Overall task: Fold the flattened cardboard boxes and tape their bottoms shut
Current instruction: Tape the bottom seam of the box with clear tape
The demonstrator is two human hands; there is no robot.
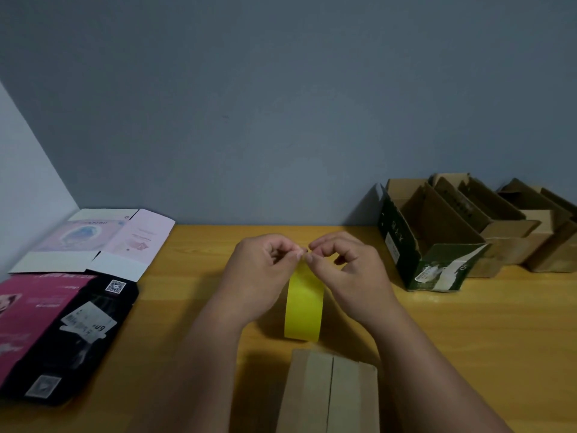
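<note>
Wooden table [468,339], yellow tape [303,307] (labels unreadable)

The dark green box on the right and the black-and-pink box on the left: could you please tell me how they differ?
The dark green box stands folded up and open-topped beside other brown boxes; the black-and-pink box lies flattened. The green one is at the table's right, the black-and-pink one at its left. Both carry white labels.

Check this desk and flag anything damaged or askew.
The dark green box at the right has a torn, peeling white label on its front corner. The brown box near the camera shows an untaped seam. Both hands pinch the yellow tape. Nothing else stands out.
</note>
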